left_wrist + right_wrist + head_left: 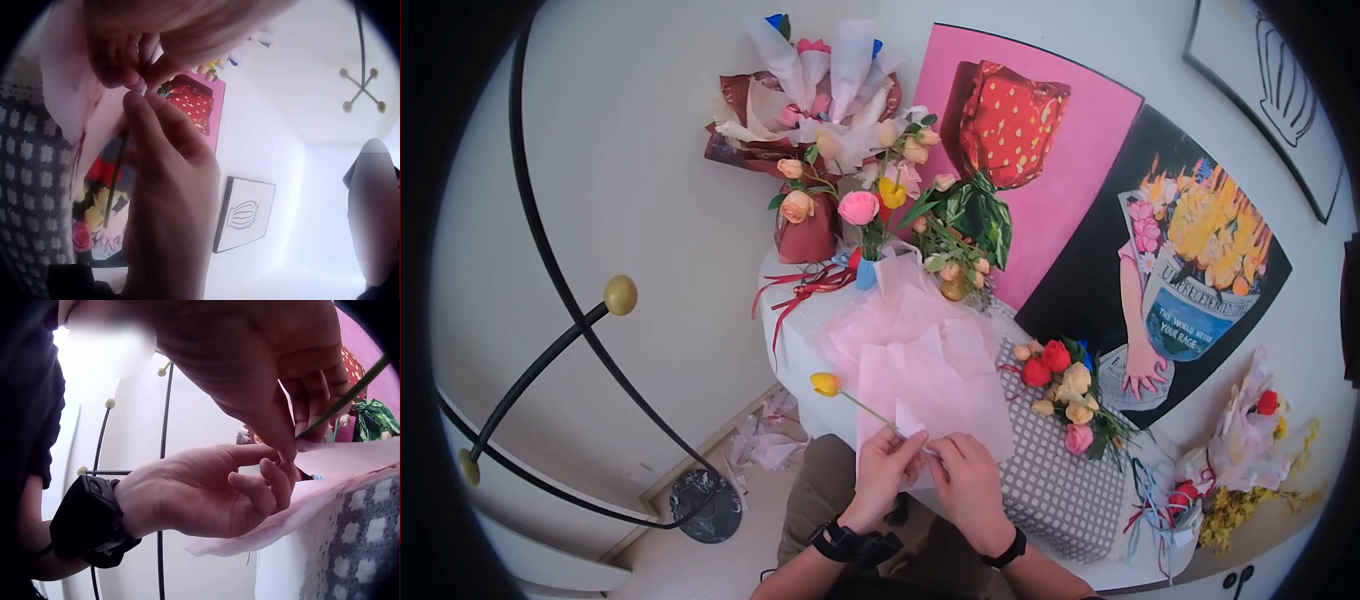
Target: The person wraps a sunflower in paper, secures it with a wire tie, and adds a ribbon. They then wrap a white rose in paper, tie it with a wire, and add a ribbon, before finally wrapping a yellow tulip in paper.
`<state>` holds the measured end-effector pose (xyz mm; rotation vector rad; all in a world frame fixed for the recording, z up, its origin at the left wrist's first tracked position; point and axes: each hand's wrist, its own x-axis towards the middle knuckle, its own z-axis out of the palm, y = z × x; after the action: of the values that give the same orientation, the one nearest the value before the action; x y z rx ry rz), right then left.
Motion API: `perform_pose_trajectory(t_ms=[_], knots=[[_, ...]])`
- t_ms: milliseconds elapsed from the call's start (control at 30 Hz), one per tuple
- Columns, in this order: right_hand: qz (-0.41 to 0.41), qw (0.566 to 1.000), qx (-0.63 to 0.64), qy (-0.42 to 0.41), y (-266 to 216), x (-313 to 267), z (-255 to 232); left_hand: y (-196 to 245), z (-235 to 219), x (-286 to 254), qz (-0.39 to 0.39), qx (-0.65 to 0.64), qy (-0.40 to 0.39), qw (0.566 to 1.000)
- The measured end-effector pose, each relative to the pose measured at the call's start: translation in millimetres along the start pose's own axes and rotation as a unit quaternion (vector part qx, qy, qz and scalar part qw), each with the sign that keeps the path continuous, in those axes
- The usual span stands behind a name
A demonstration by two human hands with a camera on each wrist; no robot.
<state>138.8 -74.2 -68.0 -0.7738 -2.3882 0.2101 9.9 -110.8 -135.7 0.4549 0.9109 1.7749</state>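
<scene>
In the head view a yellow tulip (825, 384) points up and left, its green stem running down to my left hand (885, 475), whose thumb and fingertips pinch it. My right hand (968, 490) meets it fingertip to fingertip, pinching at the stem. A small white piece shows between the fingertips; what it is, I cannot tell. Pink wrapping paper (960, 380) lies just beyond both hands. The left wrist view has the left hand (181, 37) above the right hand (172, 194). A green stem (350, 394) passes the right hand's fingers in the right wrist view.
Roses (1077, 380) lie on a checked cloth (1070, 500) at right. Behind the paper stand a blue vase (866, 275) of flowers and a wrapped bouquet (805, 110). Red ribbons (800, 290) hang at the table's left. Blue ribbons (1150, 510) lie at right; a black metal stand (545, 230) is left.
</scene>
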Motion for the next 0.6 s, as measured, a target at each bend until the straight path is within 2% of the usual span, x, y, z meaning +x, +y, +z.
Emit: perform_pose_trajectory(t_ms=[167, 233, 267, 300, 333, 367, 400, 467, 500, 567, 600], knots=[[0.014, 1.000, -0.013, 0.024, 9.8, -1.4, -1.7, 3.9, -1.7, 6.4, -0.023, 0.026, -0.033, 0.999], [0.031, 0.999, -0.012, 0.032, 16.8, -5.1, 0.4, 17.6, -4.9, 3.2, -0.064, 0.139, -0.084, 0.985], [0.045, 0.998, 0.004, 0.039, 20.7, -6.9, 1.7, 21.5, -8.5, 0.4, -0.068, 0.144, -0.089, 0.983], [0.058, 0.997, 0.021, 0.046, 23.5, -8.5, 2.0, 24.2, -13.0, -4.0, 0.037, 0.309, -0.058, 0.949], [0.065, 0.996, 0.021, 0.050, 24.8, -10.1, 1.4, 28.4, -13.9, -10.2, 0.141, 0.460, -0.024, 0.876], [0.093, 0.994, 0.040, 0.037, 25.4, -12.0, 1.0, 46.2, -0.5, -17.7, 0.225, 0.511, -0.003, 0.830], [0.121, 0.991, 0.060, 0.023, 25.4, -14.0, 1.1, 53.7, 5.8, -17.1, 0.222, 0.515, -0.007, 0.828], [0.127, 0.990, 0.064, 0.020, 26.5, -13.0, 0.8, 62.8, 12.7, -15.1, 0.359, 0.607, -0.090, 0.703], [0.129, 0.990, 0.063, 0.017, 26.9, -13.1, 0.8, 61.3, 12.3, -12.2, 0.358, 0.610, -0.093, 0.701], [0.130, 0.989, 0.068, 0.018, 28.5, -12.8, 0.3, 53.6, 10.8, 2.3, 0.380, 0.638, -0.135, 0.656], [0.130, 0.989, 0.071, 0.016, 30.0, -12.3, -0.3, 51.5, 10.1, 8.8, 0.382, 0.639, -0.138, 0.653]])
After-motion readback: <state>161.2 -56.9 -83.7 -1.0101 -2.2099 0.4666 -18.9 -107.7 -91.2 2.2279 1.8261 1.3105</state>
